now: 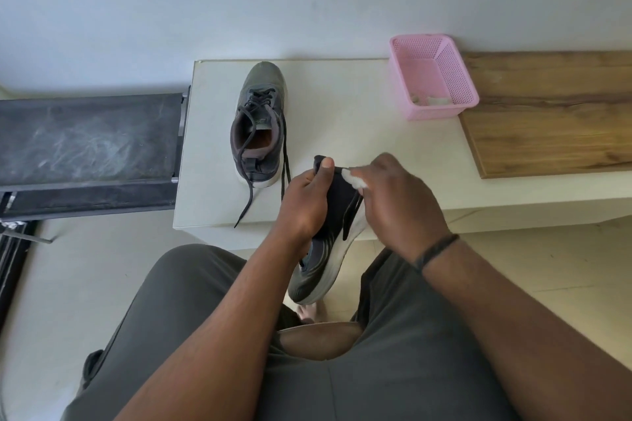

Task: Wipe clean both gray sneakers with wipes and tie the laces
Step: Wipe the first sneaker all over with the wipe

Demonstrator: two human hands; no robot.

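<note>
Right hand (pixel 396 202) pinches white wipe (pixel 354 178) against heel of held sneaker (pixel 328 249); left hand (pixel 307 202) grips heel, toe pointing toward body. Second sneaker (pixel 259 123) on table (pixel 342 133), unlaced, nearer left hand

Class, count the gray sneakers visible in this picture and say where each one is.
2. One sneaker stands on the white table, laces untied. The other sneaker is gripped by the left hand, while the right hand presses a wipe to it.
</note>
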